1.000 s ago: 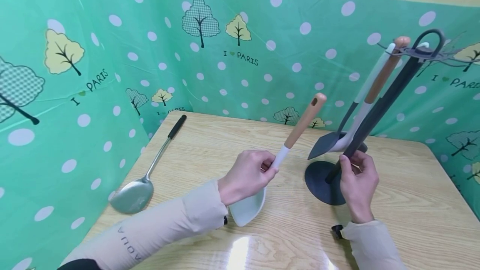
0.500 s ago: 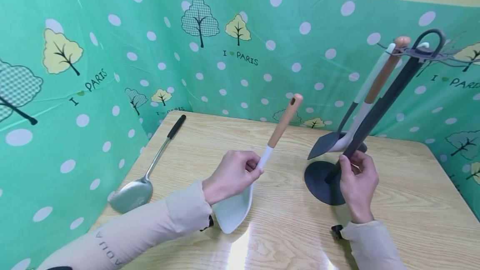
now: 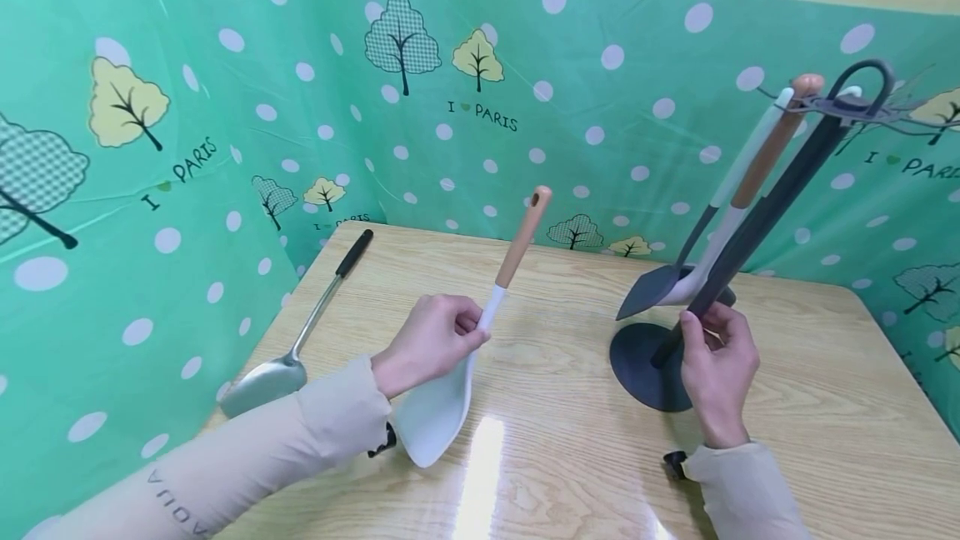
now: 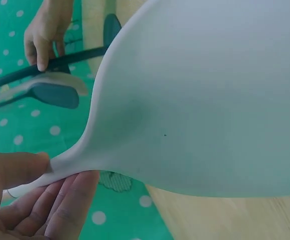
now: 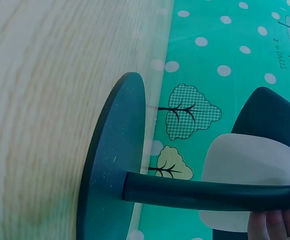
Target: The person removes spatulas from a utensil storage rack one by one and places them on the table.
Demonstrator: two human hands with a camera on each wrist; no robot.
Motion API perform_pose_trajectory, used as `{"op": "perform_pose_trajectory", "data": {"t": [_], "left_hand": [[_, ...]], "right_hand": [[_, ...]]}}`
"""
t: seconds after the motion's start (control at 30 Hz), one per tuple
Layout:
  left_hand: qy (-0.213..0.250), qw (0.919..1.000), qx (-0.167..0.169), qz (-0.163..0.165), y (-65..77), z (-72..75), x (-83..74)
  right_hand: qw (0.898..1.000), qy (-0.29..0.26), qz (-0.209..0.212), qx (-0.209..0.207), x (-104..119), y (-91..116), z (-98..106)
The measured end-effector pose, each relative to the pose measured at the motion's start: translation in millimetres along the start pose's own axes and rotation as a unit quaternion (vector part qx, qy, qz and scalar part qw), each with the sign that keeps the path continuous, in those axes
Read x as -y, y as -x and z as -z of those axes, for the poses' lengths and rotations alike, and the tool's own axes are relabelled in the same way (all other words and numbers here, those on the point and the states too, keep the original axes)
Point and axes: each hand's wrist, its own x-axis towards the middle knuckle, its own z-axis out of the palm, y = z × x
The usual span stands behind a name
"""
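Your left hand (image 3: 435, 338) pinches the pale spatula (image 3: 438, 417) over the table (image 3: 577, 473), left of the black stand (image 3: 757, 232) your right hand (image 3: 720, 375) grips (low down). Best brace the stand and guide the spatula smoothly.

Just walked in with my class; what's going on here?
Someone is handling kitchen tools at a wooden table. Their left grip pinches a pale, brown-handled spatula by its white neck. Their right grip holds a black utensil stand low on its pole. A dark-bladed turner and a brown-handled white tool hang on the stand, and a metal turner lies at the table's left.
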Motion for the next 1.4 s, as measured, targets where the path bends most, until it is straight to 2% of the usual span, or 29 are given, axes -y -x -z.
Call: {"op": "perform_pose_trajectory", "data": {"t": [0.47,0.9,1.03,1.27,1.4], "left_hand": [[0.006,0.9948,0.002,0.102,0.2,28.5,30.8],[0.010,0.9848,0.007,0.173,-3.7,58.7,61.1],[0.004,0.9825,0.006,0.186,-5.3,67.6,72.0],[0.023,0.9785,0.003,0.205,-6.0,77.7,87.6],[0.008,0.9755,0.009,0.220,-5.8,81.4,94.2]], "right_hand": [[1.000,-0.002,0.002,-0.003,-1,0,0],[1.000,-0.001,-0.001,-0.004,0,-1,-1],[1.000,0.002,0.001,-0.005,-1,-1,-1],[1.000,0.005,0.003,-0.002,-1,0,-1],[1.000,0.004,0.002,-0.002,-1,0,-1]]}}
